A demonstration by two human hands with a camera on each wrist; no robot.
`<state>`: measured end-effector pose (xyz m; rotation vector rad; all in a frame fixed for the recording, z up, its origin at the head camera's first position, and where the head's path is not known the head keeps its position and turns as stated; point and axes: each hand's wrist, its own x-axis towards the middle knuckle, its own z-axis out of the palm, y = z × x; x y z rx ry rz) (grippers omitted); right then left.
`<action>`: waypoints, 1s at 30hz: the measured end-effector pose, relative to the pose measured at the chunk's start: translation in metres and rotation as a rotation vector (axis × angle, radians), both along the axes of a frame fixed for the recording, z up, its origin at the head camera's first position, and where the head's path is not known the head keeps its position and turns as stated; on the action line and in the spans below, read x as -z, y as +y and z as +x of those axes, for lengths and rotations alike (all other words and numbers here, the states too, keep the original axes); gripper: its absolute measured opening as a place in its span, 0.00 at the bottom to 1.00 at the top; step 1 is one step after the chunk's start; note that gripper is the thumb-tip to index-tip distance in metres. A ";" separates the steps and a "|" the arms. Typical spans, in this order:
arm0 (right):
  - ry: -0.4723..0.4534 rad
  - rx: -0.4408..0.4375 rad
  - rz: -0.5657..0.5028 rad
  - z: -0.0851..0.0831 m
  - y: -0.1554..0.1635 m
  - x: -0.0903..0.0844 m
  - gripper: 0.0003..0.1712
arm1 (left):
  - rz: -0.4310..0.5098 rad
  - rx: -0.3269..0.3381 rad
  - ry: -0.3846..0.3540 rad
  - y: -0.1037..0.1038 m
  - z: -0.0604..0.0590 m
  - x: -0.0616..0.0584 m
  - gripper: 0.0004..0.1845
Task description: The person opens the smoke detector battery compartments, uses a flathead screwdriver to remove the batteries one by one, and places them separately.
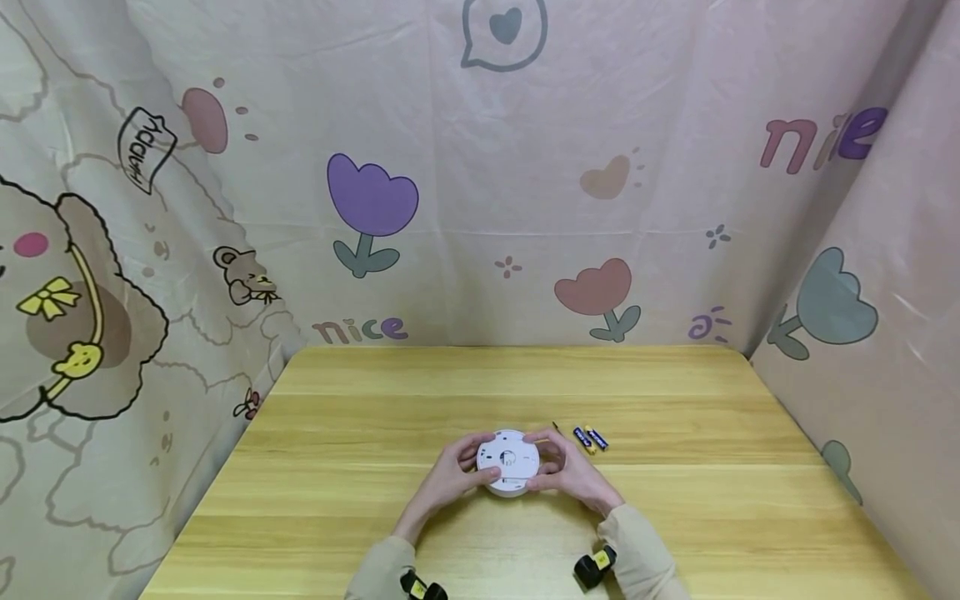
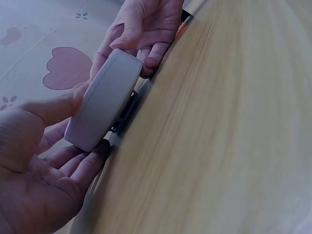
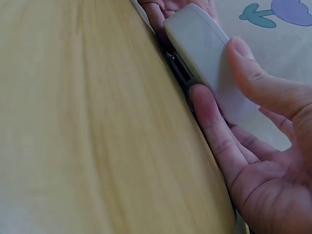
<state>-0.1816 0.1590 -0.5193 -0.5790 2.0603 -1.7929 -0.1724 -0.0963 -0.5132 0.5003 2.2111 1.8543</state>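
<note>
Pastel cloth printed with tulips, hearts and cartoon bears hangs behind and to both sides of a pale wooden surface with a straight, streaky grain. Between the two hands sits a round white plastic disc, smooth and matte, with a thick rounded rim; its face carries a small centre marking too fine to read. The left hand curls round the disc's left edge, thumb lying over the top and fingers tucked under the rim. The right hand clasps the opposite edge the same way, thumb on the flat face and fingers against the side. In the wrist views the disc is tilted up on its edge, and a dark part shows beneath it, mostly hidden by fingers. Just beyond the right hand lie two small blue-and-yellow batteries, side by side. Both sleeves are cut off at the lower edge.
</note>
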 end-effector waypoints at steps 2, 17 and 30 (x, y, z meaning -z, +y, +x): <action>0.006 -0.004 -0.001 0.000 0.000 0.000 0.39 | 0.002 -0.005 0.000 0.000 -0.001 0.001 0.32; 0.017 0.008 0.004 -0.001 0.000 -0.001 0.39 | 0.011 -0.024 0.003 0.001 -0.003 0.001 0.32; -0.003 0.013 0.005 0.000 -0.001 -0.003 0.40 | -0.007 0.010 0.003 -0.002 -0.003 0.003 0.37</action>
